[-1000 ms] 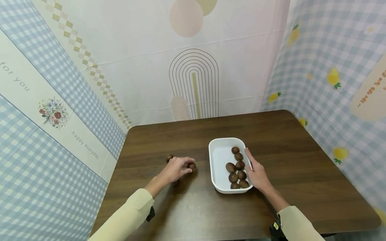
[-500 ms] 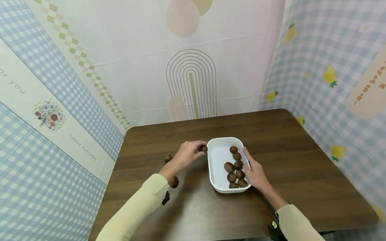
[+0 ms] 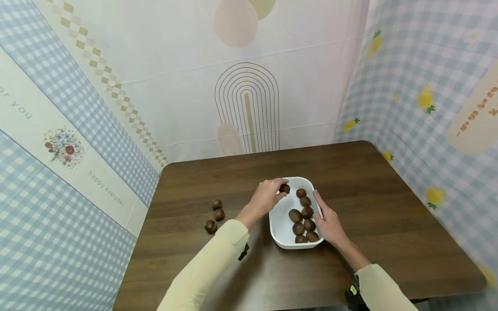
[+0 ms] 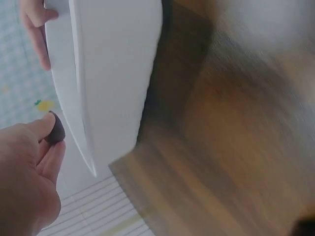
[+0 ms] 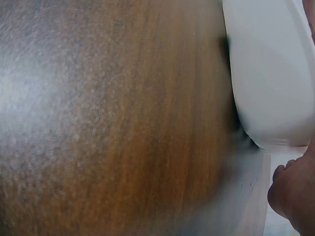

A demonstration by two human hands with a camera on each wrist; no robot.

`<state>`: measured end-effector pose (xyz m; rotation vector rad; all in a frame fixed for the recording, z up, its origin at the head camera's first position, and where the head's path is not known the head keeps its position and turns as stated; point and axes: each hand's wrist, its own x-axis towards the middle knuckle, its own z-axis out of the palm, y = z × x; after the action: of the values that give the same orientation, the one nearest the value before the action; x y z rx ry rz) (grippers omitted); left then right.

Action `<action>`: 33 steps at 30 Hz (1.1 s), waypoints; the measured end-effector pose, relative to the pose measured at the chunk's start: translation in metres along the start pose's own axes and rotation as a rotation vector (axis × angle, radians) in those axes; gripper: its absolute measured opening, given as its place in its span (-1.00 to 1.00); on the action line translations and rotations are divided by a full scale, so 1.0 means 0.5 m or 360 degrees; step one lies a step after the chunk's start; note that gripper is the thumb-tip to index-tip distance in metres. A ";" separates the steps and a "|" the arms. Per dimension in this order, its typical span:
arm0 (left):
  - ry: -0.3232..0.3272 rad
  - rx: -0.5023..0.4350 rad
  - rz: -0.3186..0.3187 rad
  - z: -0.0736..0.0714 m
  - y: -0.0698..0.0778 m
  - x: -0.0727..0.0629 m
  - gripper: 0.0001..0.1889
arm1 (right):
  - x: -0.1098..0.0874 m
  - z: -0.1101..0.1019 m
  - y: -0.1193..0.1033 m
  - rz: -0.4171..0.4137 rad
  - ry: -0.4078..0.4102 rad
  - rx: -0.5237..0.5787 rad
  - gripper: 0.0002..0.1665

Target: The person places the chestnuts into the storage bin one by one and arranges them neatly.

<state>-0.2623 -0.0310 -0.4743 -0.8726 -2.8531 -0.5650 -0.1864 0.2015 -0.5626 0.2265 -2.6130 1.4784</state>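
My left hand (image 3: 266, 196) pinches a small round brown thing (image 3: 285, 188) between thumb and fingers, over the far left part of a white rectangular tub (image 3: 281, 222). In the left wrist view the pinched brown thing (image 4: 57, 129) looks dark and smooth, close beside the tub's white wall (image 4: 115, 73). Several more round brown things (image 3: 295, 215) lie inside the tub, mostly along its right side. My right hand (image 3: 330, 222) grips the tub's right rim, thumb at the inner side and fingers along the outside.
Left of the tub, three similar brown things (image 3: 219, 214) lie loose on the dark wooden table (image 3: 369, 185). A patterned cloth (image 3: 311, 86) hangs behind the table's far edge, with checked cloths at both sides.
My left hand has carried the brown thing from the table at the left, rightwards to above the tub. Three brown things on the table are uncovered. My right hand stays at the rim.
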 end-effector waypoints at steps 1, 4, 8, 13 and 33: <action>0.0011 0.0008 -0.0017 0.007 0.006 0.003 -0.57 | -0.001 0.000 0.000 0.0001 0.0004 -0.0001 -0.14; 0.0038 0.0050 -0.0063 0.027 0.023 0.014 -0.58 | -0.002 -0.002 0.000 -0.0008 0.0017 -0.0011 -0.14; 0.0063 0.0117 -0.0114 0.051 0.040 0.025 -0.67 | -0.003 -0.003 0.001 -0.0031 0.0038 -0.0016 -0.15; 0.0022 0.0157 -0.0224 0.073 0.052 0.029 -0.71 | -0.004 -0.001 0.000 -0.0039 0.0042 -0.0025 -0.15; -0.0187 0.0088 -0.0482 0.117 0.066 0.026 -0.79 | -0.002 0.003 0.001 -0.0074 0.0057 -0.0041 -0.14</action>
<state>-0.2543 0.0234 -0.5154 -0.4820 -3.1152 -0.4739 -0.1857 0.2004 -0.5637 0.2534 -2.5789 1.4201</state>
